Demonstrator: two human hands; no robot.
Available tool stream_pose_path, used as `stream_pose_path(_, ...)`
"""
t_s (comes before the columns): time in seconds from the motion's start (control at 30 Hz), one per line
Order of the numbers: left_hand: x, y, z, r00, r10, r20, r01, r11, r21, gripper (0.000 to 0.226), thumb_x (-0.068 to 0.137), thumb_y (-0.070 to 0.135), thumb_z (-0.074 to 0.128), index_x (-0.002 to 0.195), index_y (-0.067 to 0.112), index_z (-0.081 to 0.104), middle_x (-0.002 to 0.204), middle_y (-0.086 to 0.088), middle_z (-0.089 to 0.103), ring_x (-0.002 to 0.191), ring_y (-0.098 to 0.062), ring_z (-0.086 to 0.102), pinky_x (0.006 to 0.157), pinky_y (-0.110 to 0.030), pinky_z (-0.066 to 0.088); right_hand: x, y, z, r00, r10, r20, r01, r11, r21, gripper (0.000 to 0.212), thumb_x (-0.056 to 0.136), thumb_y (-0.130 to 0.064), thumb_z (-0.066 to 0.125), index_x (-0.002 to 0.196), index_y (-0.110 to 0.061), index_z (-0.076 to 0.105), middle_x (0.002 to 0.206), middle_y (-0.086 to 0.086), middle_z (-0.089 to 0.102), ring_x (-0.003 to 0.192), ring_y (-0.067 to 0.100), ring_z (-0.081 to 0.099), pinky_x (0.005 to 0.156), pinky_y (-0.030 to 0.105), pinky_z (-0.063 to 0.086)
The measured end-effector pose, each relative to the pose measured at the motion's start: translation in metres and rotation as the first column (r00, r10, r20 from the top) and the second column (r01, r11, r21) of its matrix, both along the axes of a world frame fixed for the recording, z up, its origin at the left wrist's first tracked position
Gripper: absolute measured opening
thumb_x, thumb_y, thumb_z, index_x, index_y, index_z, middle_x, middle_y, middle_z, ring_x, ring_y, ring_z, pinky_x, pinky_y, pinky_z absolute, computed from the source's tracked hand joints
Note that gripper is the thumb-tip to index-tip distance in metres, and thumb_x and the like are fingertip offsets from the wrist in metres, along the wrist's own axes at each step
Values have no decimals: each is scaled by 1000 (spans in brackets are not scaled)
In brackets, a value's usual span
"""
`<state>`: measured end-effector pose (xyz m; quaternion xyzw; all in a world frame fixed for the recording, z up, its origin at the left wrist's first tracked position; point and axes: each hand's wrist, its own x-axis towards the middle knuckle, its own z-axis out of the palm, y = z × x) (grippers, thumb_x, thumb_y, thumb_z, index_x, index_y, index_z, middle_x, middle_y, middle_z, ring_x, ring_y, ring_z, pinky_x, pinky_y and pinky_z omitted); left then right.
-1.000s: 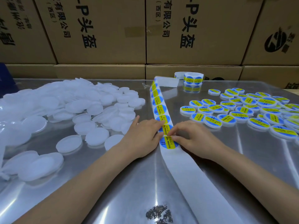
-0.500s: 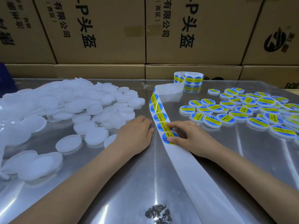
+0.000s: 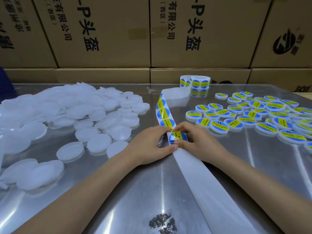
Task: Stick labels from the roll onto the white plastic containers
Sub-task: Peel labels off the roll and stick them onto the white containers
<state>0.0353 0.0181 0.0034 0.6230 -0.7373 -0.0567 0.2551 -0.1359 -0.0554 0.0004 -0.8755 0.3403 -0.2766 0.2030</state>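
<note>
A shiny steel table [image 3: 253, 166] carries everything, with one dark scuffed patch [image 3: 163, 222] nearest me. Two bare hands meet just past it: the left hand [image 3: 148, 146] and right hand [image 3: 199, 144] both pinch one round label [image 3: 177, 138], blue with a yellow band, at their fingertips over the white backing strip [image 3: 199, 183]. Whether a container sits under it I cannot tell. Beyond the grip the strip shows about four more labels and winds back to one label roll [image 3: 200, 81]. Left of the hands lie dozens of plain white containers [image 3: 94, 125]; right, some thirty-odd labelled containers [image 3: 253, 114]. Cardboard boxes [image 3: 104, 34] wall the far edge.
</note>
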Motion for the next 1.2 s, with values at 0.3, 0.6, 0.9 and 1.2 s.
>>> stream_pose_path(0.3, 2, 2, 6, 990, -77, 117, 69, 995, 69, 62, 85, 62, 50, 137, 29, 46, 142, 15, 45, 127, 0, 36, 102, -14, 25, 0, 8, 14, 981, 22, 192, -11, 998, -61, 26, 94, -33, 53, 77, -15, 63, 86, 0, 67, 90, 16, 57, 87, 38, 44)
stream_pose_path(0.6, 3, 6, 6, 979, -83, 188, 59, 989, 133, 84, 75, 78, 39, 143, 28, 38, 150, 15, 32, 134, -1, 25, 107, -18, 17, 0, 24, 41, 720, -151, 677, -266, 842, 470, 27, 82, -45, 55, 63, -29, 65, 100, -2, 72, 95, 5, 63, 82, 30, 47)
stream_pose_path(0.9, 10, 3, 12, 999, -9, -46, 8, 1000, -5, 53, 85, 30, 65, 135, 24, 48, 135, 7, 51, 124, -9, 45, 100, -19, 33, 2, 22, 22, 736, -312, 600, -385, 536, 751, 15, 84, -24, 61, 99, -23, 61, 115, 0, 69, 114, 14, 60, 85, 36, 50)
stream_pose_path(1.2, 23, 3, 24, 940, 321, 114, -312, 946, -86, 43, 89, 56, 50, 78, 20, 71, 58, 2, 54, 61, -17, 48, 53, -28, 34, 2, 18, 17, 735, -318, 599, -380, 539, 752, 10, 78, -30, 65, 87, -24, 67, 105, -3, 72, 115, 15, 58, 86, 34, 50)
